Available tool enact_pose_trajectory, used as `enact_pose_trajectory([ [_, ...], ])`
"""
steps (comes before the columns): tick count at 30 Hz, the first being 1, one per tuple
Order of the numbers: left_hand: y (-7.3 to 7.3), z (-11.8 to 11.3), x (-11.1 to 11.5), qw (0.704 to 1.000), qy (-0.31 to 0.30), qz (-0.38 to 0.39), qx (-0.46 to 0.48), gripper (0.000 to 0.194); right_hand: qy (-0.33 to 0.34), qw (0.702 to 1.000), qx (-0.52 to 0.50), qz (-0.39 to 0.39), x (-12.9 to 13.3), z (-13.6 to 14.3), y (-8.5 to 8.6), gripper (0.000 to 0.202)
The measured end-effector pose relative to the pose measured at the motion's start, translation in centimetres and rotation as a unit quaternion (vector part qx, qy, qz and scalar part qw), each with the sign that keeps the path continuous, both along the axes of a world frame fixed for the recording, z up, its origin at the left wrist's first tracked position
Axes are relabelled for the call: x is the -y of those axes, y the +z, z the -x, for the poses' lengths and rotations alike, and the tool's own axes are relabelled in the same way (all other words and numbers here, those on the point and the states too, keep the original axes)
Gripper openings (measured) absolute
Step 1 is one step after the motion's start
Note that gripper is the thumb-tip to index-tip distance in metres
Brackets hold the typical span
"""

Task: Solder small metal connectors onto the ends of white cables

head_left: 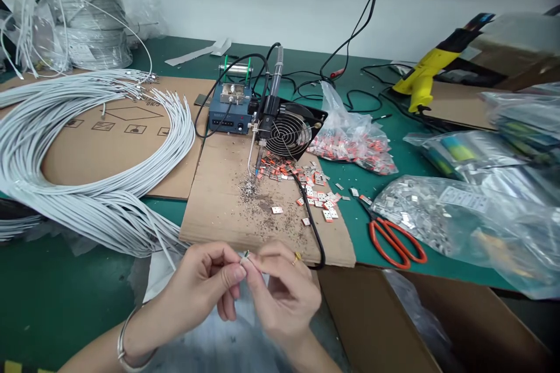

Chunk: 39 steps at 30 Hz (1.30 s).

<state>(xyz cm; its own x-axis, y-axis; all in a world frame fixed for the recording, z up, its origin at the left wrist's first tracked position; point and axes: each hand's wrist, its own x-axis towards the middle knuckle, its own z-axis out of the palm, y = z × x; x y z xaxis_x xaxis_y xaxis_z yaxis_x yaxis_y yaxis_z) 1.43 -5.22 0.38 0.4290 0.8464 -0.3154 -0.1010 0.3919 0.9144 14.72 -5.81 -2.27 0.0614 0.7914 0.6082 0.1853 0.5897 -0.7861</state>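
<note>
My left hand point(203, 280) and my right hand point(284, 288) meet just in front of the cardboard sheet's point(219, 210) near edge. Thumbs and forefingers of both pinch a tiny whitish piece with a dark tip point(245, 254), too covered to name. A single white cable point(164, 245) drops from the coiled bundle of white cables point(153, 178) and passes out of sight behind my left wrist. Beyond my hands, small white and orange pieces point(328, 205) lie scattered on the cardboard, below a soldering iron point(275, 84) held tip-down in a stand.
A blue soldering station point(230, 113) and a black fan point(286, 131) stand at the back. To the right lie red-handled scissors point(396, 242), a bag of orange-and-white pieces point(354, 145), a bag of metal parts point(411, 215) and a yellow heat gun point(422, 76). An open carton point(363, 320) sits below.
</note>
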Motion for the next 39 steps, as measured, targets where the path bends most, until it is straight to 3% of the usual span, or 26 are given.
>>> enact_pose_trajectory([
  [2,0.1,0.0,0.0,1.000,0.008,0.010,0.013,0.042,-0.026,0.996,0.047,-0.071,0.0,0.1,-0.1,0.026],
  [4,0.2,0.2,0.1,1.000,0.011,0.012,0.015,0.041,0.002,0.997,0.049,-0.062,-0.3,-0.3,0.0,0.024],
  [6,0.3,0.4,0.2,1.000,0.009,0.002,-0.002,0.038,0.064,0.997,0.016,0.031,-0.7,-1.0,0.4,0.018],
  [9,0.2,0.7,0.4,0.999,-0.015,-0.029,-0.043,0.032,0.133,0.974,-0.010,0.185,-1.3,-2.2,1.3,0.012],
  [14,0.1,0.7,0.4,0.994,-0.044,-0.058,-0.082,0.027,0.197,0.943,-0.005,0.268,-1.6,-2.9,2.0,0.007],
  [18,0.1,0.6,0.3,0.994,-0.037,-0.055,-0.083,0.029,0.185,0.936,-0.064,0.294,-1.4,-2.6,1.6,0.012],
  [22,-0.2,0.7,0.4,0.992,-0.049,-0.065,-0.092,0.029,0.194,0.933,-0.056,0.297,-1.6,-2.6,1.4,0.009],
  [25,-0.3,0.8,0.3,0.992,-0.051,-0.065,-0.092,0.030,0.209,0.935,-0.082,0.276,-1.4,-2.3,1.3,0.013],
  [29,-0.4,0.5,0.0,0.999,-0.035,-0.015,-0.037,0.038,0.147,0.961,-0.113,0.205,-0.8,-1.3,0.8,0.016],
  [31,-0.4,0.4,-0.2,0.999,-0.031,0.011,-0.007,0.039,0.134,0.957,-0.168,0.192,-0.9,-1.1,0.7,0.017],
  [35,-0.2,0.5,-0.2,0.999,0.003,0.036,0.003,0.034,0.075,0.918,-0.343,0.183,-2.3,-2.2,1.0,0.023],
  [37,0.0,0.7,-0.3,0.999,0.016,0.039,0.006,0.033,0.051,0.934,-0.304,0.181,-2.9,-2.9,1.1,0.021],
  [39,0.1,0.8,-0.4,0.999,0.022,0.034,0.011,0.032,0.067,0.955,-0.205,0.202,-3.0,-3.5,1.1,0.010],
])
